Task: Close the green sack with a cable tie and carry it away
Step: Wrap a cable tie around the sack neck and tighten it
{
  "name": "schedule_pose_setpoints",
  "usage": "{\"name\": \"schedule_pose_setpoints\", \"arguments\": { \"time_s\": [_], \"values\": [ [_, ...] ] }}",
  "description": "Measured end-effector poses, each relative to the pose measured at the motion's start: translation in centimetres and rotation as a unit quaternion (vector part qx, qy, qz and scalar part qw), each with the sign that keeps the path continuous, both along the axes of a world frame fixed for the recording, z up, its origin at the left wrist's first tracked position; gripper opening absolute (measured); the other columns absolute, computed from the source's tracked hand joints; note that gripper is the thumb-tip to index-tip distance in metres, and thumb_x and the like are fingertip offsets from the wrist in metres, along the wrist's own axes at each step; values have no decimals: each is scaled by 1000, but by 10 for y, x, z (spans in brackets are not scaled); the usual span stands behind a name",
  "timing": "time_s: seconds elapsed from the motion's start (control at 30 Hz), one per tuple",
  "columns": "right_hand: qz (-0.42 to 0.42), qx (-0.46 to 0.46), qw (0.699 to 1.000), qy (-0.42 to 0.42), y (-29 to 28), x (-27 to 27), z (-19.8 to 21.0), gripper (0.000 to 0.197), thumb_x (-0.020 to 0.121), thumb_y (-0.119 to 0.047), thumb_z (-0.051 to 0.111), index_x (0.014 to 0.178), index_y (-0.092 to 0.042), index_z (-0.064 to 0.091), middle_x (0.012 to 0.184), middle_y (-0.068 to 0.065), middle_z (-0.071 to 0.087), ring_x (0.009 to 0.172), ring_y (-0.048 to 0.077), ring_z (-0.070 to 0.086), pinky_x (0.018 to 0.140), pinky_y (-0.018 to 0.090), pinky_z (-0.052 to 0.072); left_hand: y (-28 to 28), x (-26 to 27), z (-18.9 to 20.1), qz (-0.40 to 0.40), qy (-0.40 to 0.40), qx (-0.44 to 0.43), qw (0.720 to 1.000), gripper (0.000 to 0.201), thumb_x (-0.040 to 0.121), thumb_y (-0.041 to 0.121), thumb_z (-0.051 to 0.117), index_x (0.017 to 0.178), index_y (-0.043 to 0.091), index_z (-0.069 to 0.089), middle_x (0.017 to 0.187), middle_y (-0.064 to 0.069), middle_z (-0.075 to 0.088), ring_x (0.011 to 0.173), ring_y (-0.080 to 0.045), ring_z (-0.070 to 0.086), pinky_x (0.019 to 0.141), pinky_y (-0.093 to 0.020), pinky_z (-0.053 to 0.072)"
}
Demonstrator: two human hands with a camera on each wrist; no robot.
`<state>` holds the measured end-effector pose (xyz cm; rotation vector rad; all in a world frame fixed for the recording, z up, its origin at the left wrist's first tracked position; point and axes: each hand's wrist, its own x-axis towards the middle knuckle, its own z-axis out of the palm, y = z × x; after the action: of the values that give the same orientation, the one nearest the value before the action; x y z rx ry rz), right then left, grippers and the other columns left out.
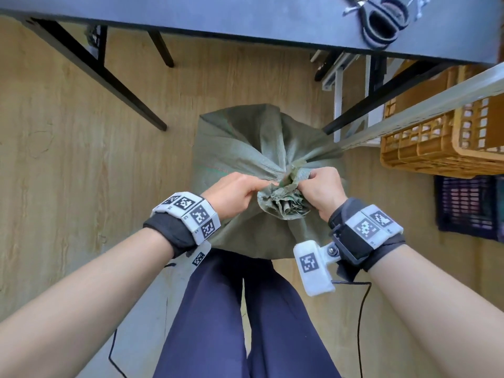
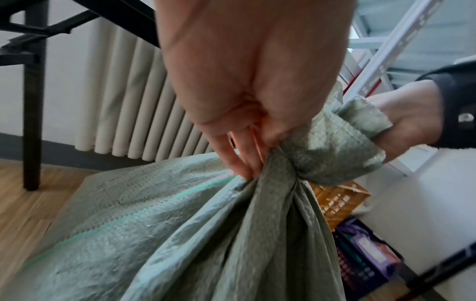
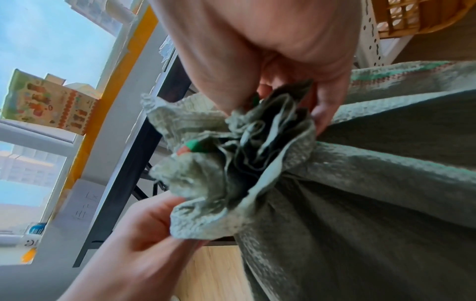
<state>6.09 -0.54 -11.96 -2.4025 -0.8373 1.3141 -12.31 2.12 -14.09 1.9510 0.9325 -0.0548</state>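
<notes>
Both the left hand [image 1: 234,192] and right hand [image 1: 326,190] grip the green sack's [image 1: 237,143] bunched neck [image 1: 283,203], fingers curled tight; no tie shows, so fetching one likely comes next.

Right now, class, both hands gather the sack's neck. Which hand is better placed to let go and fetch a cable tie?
Probably the right hand: it only pinches the ruffled mouth, while the left hand grips the cinched neck of the green sack, keeping it closed. No tie is clearly visible.
</notes>
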Motion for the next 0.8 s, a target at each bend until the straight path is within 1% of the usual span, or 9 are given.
{"name": "schedule_pose_setpoints", "arguments": {
  "time_s": [0.1, 0.13, 0.2, 0.27, 0.33, 0.47, 0.57, 0.7, 0.8],
  "values": [
    [-36, 2, 997, 68, -7, 2, -2, 32, 71, -5, 57, 49, -5, 33, 56, 4, 27, 55, 14, 28, 52, 26, 22, 2, 1, 3, -33, 2, 57, 998, 57, 88, -3, 41, 128, 36, 53, 110, -4, 69, 101, -29, 60, 80, -43, 49],
    [-69, 7, 992, 106, -8, 3, -2, 27, 71, -10, 57, 54, 1, 40, 57, 6, 34, 55, 15, 34, 54, 26, 27, 4, 1, 3, -49, 14, 73, 996, 57, 89, -3, 41, 130, 34, 51, 106, -5, 69, 99, -28, 58, 78, -43, 48],
    [-175, 5, 962, 210, -9, 8, 1, 17, 79, -9, 50, 65, 0, 53, 58, 9, 48, 54, 18, 45, 53, 26, 36, 6, 1, 4, -74, 24, 105, 991, 57, 87, -7, 42, 131, 28, 52, 97, -7, 68, 92, -28, 54, 70, -39, 45],
    [-215, 11, 921, 325, -13, 18, 1, 31, 87, 0, 35, 95, 7, 64, 87, 19, 65, 77, 31, 60, 69, 30, 49, 10, 2, 5, -92, 7, 133, 987, 58, 81, -12, 46, 126, 22, 57, 88, -8, 68, 84, -31, 55, 61, -36, 41],
    [-176, 28, 907, 382, -17, 24, 3, 37, 88, 6, 32, 113, 10, 60, 109, 25, 64, 95, 34, 62, 83, 32, 53, 13, 3, 6, -116, -6, 167, 979, 56, 76, -13, 50, 120, 19, 62, 80, -7, 68, 74, -30, 55, 53, -32, 39],
    [-146, 61, 920, 359, -21, 24, -1, 20, 92, -4, 53, 107, 2, 63, 100, 18, 67, 80, 18, 65, 80, 26, 54, 21, 5, 5, -169, -21, 223, 960, 38, 74, -12, 55, 103, 9, 67, 72, -6, 65, 63, -28, 52, 46, -34, 47],
    [-162, 88, 925, 332, -19, 21, -8, 19, 89, -6, 57, 104, 4, 64, 97, 16, 67, 82, 20, 65, 75, 25, 56, 30, 12, 8, -223, -36, 285, 931, 25, 74, -10, 60, 85, 13, 59, 65, -1, 57, 62, -24, 49, 54, -33, 38],
    [-181, 124, 951, 218, -16, 17, -18, 14, 85, -3, 64, 97, 3, 68, 92, 19, 69, 83, 23, 64, 79, 33, 55, 42, 23, 16, -276, -55, 330, 901, 22, 84, 3, 38, 73, 15, 54, 61, 1, 53, 65, -21, 44, 62, -32, 30],
    [-150, 164, 967, 126, -13, 18, -21, 9, 83, -2, 66, 90, 1, 70, 98, 12, 66, 84, 17, 61, 77, 26, 51, 48, 28, 14, -274, -65, 321, 904, 24, 83, 3, 38, 73, 12, 57, 63, -1, 56, 69, -19, 34, 61, -32, 29]
  ]
}}
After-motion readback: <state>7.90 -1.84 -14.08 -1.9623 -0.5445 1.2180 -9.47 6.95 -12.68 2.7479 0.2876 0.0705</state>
